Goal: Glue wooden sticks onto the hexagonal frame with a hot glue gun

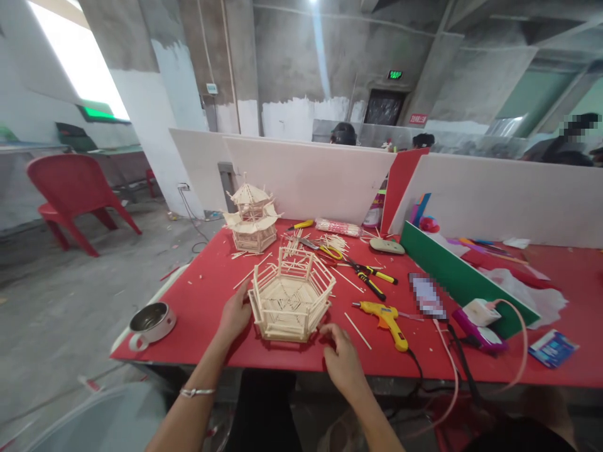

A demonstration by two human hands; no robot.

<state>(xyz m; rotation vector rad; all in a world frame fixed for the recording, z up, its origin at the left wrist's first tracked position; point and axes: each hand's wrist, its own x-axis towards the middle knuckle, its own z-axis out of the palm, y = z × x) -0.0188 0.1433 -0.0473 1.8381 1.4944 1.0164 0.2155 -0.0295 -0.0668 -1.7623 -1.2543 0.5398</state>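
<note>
A hexagonal model base with railings, built of thin pale wooden sticks [287, 301], stands at the table's front edge. My left hand [234, 317] rests against its left side, gripping it there, with some fingertips hidden behind the railing. Close to its lower right corner is my right hand [343, 356], fingers loosely bent and apart, with nothing visible in them. Behind it, a finished-looking stick pavilion [254, 220] with two tiers of roof stands at the table's back left. Loose sticks [334, 243] lie scattered between and behind the models.
Right of my hands lie a yellow glue gun [387, 320], pliers [370, 279], yellow-handled scissors [330, 251] and a phone [428, 295]. A metal mug [153, 323] sits at the left edge. A green board [461, 270] and a power strip [480, 333] stand farther right.
</note>
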